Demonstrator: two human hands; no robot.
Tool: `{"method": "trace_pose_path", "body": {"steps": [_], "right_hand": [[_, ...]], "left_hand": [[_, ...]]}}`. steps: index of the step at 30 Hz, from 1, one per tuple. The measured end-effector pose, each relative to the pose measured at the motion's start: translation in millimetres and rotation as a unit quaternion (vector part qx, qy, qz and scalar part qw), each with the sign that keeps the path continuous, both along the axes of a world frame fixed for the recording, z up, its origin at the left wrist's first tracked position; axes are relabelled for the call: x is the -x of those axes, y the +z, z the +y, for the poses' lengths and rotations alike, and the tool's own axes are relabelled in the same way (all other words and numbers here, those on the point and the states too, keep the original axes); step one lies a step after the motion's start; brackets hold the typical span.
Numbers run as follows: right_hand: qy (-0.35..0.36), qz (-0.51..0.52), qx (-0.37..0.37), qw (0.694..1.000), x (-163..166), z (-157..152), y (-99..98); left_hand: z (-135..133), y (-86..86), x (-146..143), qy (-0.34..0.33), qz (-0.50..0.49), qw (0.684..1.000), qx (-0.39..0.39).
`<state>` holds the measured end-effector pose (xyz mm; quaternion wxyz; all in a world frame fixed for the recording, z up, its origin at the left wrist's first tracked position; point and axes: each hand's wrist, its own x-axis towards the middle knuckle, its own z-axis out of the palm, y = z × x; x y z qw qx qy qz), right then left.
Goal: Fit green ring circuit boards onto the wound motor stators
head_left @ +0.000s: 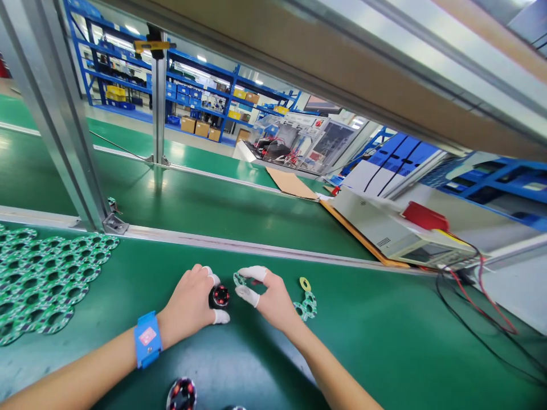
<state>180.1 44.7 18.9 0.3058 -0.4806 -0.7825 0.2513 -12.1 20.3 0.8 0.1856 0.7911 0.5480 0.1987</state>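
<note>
My left hand [193, 297], with white finger cots and a blue wrist strap [147, 339], is closed around a small black round motor part [220, 296] with red and black inside. Just to its right, my right hand [267, 293] pinches a green ring-shaped circuit board [239, 279] between white-capped thumb and finger. The board is apart from the motor part. Right of that hand lie a few loose green ring boards [309, 306] and a yellow ring [305, 284]. Near the bottom edge stands another round part with red and black inside [182, 394]; a further one is cut off beside it.
A sheet-like spread of many green ring boards [47, 279] covers the left of the green bench. Aluminium posts [64, 114] and a rail [239, 247] run behind. At right sits a grey power supply [397, 228] with red and black cables [482, 313].
</note>
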Motion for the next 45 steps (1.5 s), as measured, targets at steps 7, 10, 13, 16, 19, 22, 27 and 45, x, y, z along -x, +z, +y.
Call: {"method": "trace_pose_path", "body": {"steps": [7, 10, 13, 16, 19, 22, 27, 45], "right_hand": [[0.095, 0.009, 0.004, 0.995, 14, -5, -14.6], [0.098, -0.064, -0.056, 0.992, 15, -9, -17.7], [0.087, -0.114, -0.112, 0.983, 14, -12, -22.1], [0.070, -0.128, -0.149, 0.978, 15, -15, -27.2], [0.054, -0.138, -0.145, 0.978, 17, -18, -29.7], [0.045, -0.127, -0.117, 0.984, 19, -20, -27.5], [0.070, -0.071, -0.026, 0.995, 24, -18, -19.1], [0.153, 0.092, 0.155, 0.972, 9, -3, -25.6]], "left_hand": [[1, -6.5, -1, 0.004, 0.032, 0.999, -0.003], [0, -7.5, -2, 0.002, 0.032, 0.999, -0.005], [-1, -7.3, -2, 0.005, 0.036, 0.999, 0.005], [-1, -6.7, -2, 0.007, 0.042, 0.999, 0.013], [-1, -6.8, -2, 0.005, 0.046, 0.999, 0.013], [0, -7.8, -3, 0.003, 0.045, 0.999, 0.015], [0, -5.0, -4, 0.000, 0.043, 0.999, 0.022], [-25, -9.4, -10, -0.158, 0.195, 0.947, -0.199]]}}
